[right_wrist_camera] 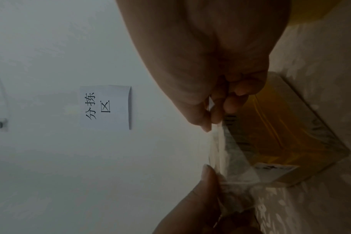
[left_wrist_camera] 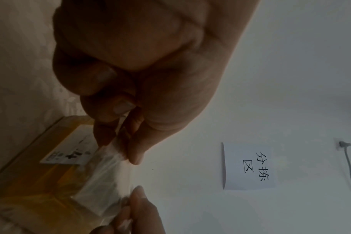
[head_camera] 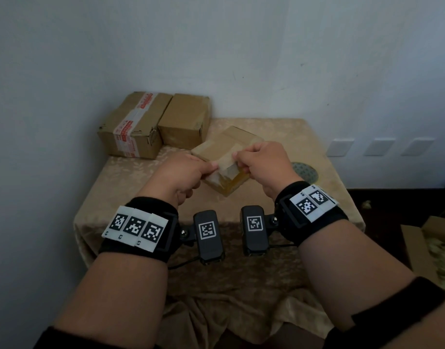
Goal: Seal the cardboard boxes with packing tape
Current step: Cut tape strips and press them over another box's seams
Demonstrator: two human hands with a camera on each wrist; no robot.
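Stretching a strip of clear tape over a small box

Holding the tape [head_camera: 226, 164] taut between them, both hands hover just above the near corner of the small box [head_camera: 227, 144], which lies on the cloth-covered bench [head_camera: 279, 260]. The left hand [head_camera: 177, 176] pinches one end of the strip between thumb and fingertips; the right hand [head_camera: 263, 167] pinches the other end the same way. The wrist views show the film crinkled and cloudy where it spans the gap.

Tape like this is probably feather-light, floppy and sticky on one face, so it will likely fold onto itself or cling to skin if the tension drops. Gripping only the very ends and keeping it stretched seems the safest hold. The small box looks light and stiff, with glossy yellowish tape already on its near face, so it may slide on the cloth when pressed.

Behind the small box, two bigger boxes [head_camera: 156, 124] sit side by side against the wall. Right of it lies a round patterned disc [head_camera: 305, 171].
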